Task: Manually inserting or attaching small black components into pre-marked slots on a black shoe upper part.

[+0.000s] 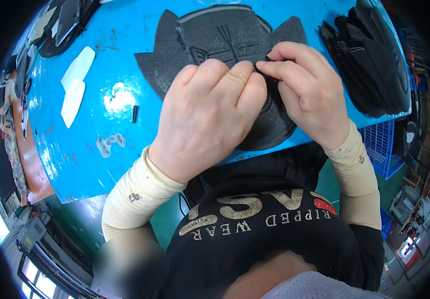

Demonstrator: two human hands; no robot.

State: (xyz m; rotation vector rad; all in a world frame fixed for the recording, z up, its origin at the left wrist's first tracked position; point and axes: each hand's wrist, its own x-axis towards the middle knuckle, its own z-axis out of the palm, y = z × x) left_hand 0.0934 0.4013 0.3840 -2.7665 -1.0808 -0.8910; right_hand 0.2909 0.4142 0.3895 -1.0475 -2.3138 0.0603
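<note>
A black textured sheet piece [222, 32] with pointed flaps and a rounded near end lies on the blue table [120, 65]. Raised lines and slits cross its middle. Over that middle, my left hand [205, 114] is closed, knuckles up, with its fingertips hidden. My right hand [312, 92] pinches with thumb and forefinger close against the left one. Whatever sits between the fingers is too small and covered to make out. Left of the hands, a short thin black strip [135, 114] rests by itself on the table.
Black flat pieces stand in a thick stack [369, 60] at the right edge. White paper-like cutouts [74, 99] lie on the left, with more dark pieces [70, 22] at the far left corner. Below the right edge is a blue plastic crate [377, 144].
</note>
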